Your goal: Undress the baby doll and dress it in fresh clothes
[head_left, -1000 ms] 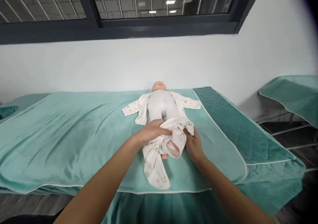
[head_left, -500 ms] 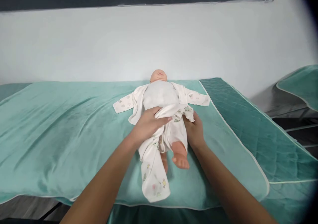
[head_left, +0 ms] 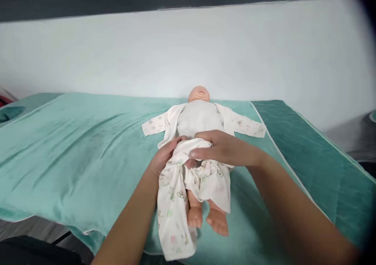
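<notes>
A baby doll (head_left: 199,93) lies on its back, head toward the wall, wearing an open white printed jacket (head_left: 248,127) over a pale torso. White printed baby pants (head_left: 173,202) are bunched about its hips. One pant leg lies flat and empty on the left, while both bare feet (head_left: 217,221) show beside it. At the left of the waistband my left hand (head_left: 163,157) is closed around the cloth, its fingertips partly hidden. My right hand (head_left: 221,149) reaches across the doll's belly and pinches the waistband between thumb and fingers.
A turquoise cover (head_left: 73,151) with wrinkles spreads under the doll. To the right runs a darker quilted cover (head_left: 311,151). A white wall (head_left: 147,57) rises close behind the bed. A dark object (head_left: 38,251) sits at the lower left, below the bed's edge.
My right hand has moved from the doll's right-hand side to the top of the waistband. Both feet are now exposed. My left hand has shifted to the pants' outer left side. The view has tilted slightly.
</notes>
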`<state>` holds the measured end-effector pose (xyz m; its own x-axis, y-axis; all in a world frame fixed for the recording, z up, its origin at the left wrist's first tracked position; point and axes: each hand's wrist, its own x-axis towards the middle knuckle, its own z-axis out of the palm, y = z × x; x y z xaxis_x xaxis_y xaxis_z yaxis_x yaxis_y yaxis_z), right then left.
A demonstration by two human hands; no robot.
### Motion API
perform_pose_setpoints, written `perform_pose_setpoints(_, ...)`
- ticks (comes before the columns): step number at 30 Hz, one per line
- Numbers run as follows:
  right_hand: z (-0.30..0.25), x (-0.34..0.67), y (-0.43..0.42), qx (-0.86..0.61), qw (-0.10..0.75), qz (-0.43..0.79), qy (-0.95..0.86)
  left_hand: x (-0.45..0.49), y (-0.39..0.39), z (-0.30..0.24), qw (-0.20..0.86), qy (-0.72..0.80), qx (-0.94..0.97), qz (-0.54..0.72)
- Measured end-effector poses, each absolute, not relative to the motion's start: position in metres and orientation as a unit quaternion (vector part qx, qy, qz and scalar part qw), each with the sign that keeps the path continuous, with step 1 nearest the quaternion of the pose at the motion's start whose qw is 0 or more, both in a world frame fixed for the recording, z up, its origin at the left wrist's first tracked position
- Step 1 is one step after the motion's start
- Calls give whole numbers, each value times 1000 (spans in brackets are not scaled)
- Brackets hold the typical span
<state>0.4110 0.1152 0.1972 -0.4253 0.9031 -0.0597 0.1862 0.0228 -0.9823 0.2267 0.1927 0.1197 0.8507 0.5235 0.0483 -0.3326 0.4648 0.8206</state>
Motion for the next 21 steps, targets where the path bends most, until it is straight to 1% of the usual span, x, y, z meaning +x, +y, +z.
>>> perform_pose_setpoints(2, 187, 409, 128, -396, 367, 596, -594, 226, 193, 117, 846, 116, 457, 250)
perform_pose_setpoints(5, 160, 410, 134, -344, 456, 635, -521, 225, 194, 112, 844, 118, 458, 254)
perform_pose_setpoints(7, 146, 414, 132, -311, 483, 653, -494, 226, 195, 109, 847, 114, 451, 256)
perform_pose_setpoints(10, 140, 418, 126, -259, 467, 695, -481, 227, 195, 106, 848, 120, 438, 273)
perform_pose_setpoints(13, 145, 416, 125, -246, 428, 716, -493, 227, 195, 106, 833, 134, 422, 333)
perform_pose_setpoints(16, 150, 408, 128, -290, 403, 709, -501, 226, 194, 109, 805, 164, 405, 401)
perform_pose_setpoints(21, 151, 399, 130, -395, 433, 653, -479, 225, 199, 109, 769, 199, 400, 457)
